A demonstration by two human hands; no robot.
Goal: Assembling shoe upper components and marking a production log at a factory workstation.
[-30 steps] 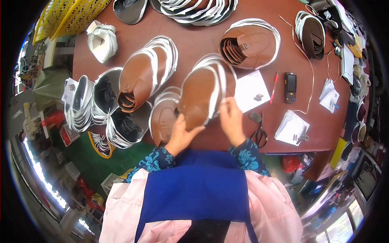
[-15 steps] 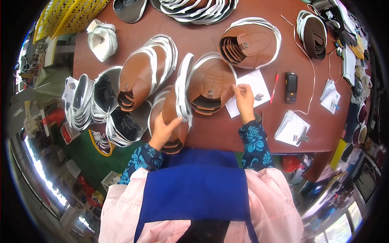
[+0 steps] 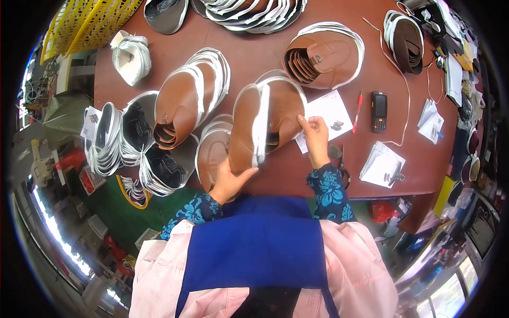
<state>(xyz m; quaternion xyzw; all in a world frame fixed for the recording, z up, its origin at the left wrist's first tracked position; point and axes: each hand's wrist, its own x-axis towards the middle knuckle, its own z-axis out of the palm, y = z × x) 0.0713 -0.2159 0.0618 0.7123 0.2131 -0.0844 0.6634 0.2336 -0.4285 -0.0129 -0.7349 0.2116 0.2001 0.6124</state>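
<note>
My left hand (image 3: 232, 181) is closed on the near end of a brown shoe upper (image 3: 243, 124) with a white edge, held tilted above the table. It overlaps the left part of a stack of brown shoe uppers (image 3: 289, 108). My right hand (image 3: 316, 139) pinches the right edge of that stack between thumb and fingers. Partly behind my left hand lies another group of brown uppers (image 3: 212, 151). Farther left stands a larger pile of brown uppers (image 3: 180, 103) with white edging.
Black shoe uppers (image 3: 139, 124) lie at the left edge. Another brown stack (image 3: 334, 55) sits farther back. To the right are a printed sheet (image 3: 335, 111), a red pen (image 3: 358, 108), a handheld scanner (image 3: 379, 111), a white cord (image 3: 405, 95) and clipped cards (image 3: 383, 164).
My left hand has moved right with the brown upper, which now shows more of its brown face and covers part of the stack. My right hand has shifted slightly down and left.
</note>
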